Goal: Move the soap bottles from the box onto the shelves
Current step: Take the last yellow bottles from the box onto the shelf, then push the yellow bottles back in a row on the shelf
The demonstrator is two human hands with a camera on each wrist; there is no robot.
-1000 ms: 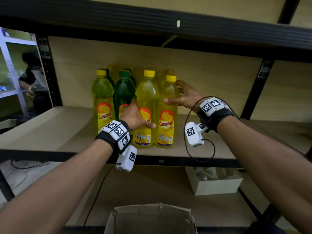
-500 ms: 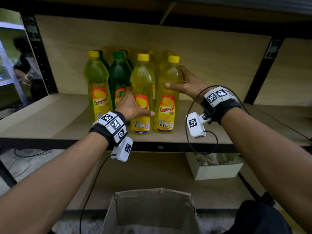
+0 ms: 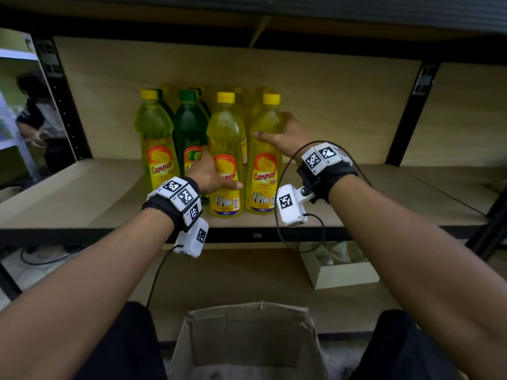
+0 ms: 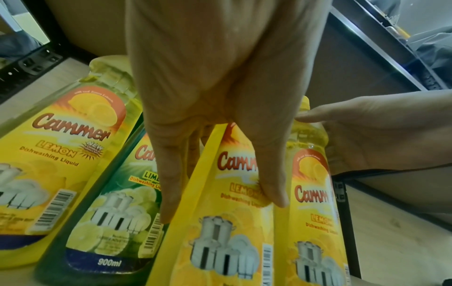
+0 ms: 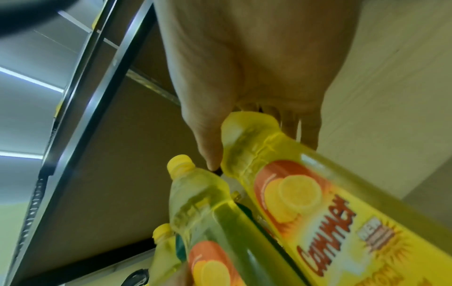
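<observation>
Several yellow and green Cammer soap bottles stand in rows on the wooden shelf [image 3: 82, 193]. My left hand [image 3: 212, 175] grips the third front-row yellow bottle [image 3: 226, 133] at its label, thumb on the front, fingers between it and the green bottle [image 3: 189, 124]. In the left wrist view the left hand [image 4: 220, 203] is wrapped round that yellow bottle [image 4: 220, 241]. My right hand [image 3: 279, 133] holds the rightmost yellow bottle [image 3: 263, 174] at its shoulder. The right wrist view shows the right hand [image 5: 257, 147] round that bottle [image 5: 293, 193], thumb in front, fingers behind. The open cardboard box [image 3: 247, 338] sits below.
The shelf above [image 3: 247, 12] hangs low over the bottle caps. Black uprights [image 3: 411, 113] flank the bay, with bare shelf to the right. A small white box [image 3: 343, 272] lies on the lower shelf. A person [image 3: 35, 124] is at the far left.
Both hands keep the same hold on the same two bottles, which stand where they were. Only the head view has shifted.
</observation>
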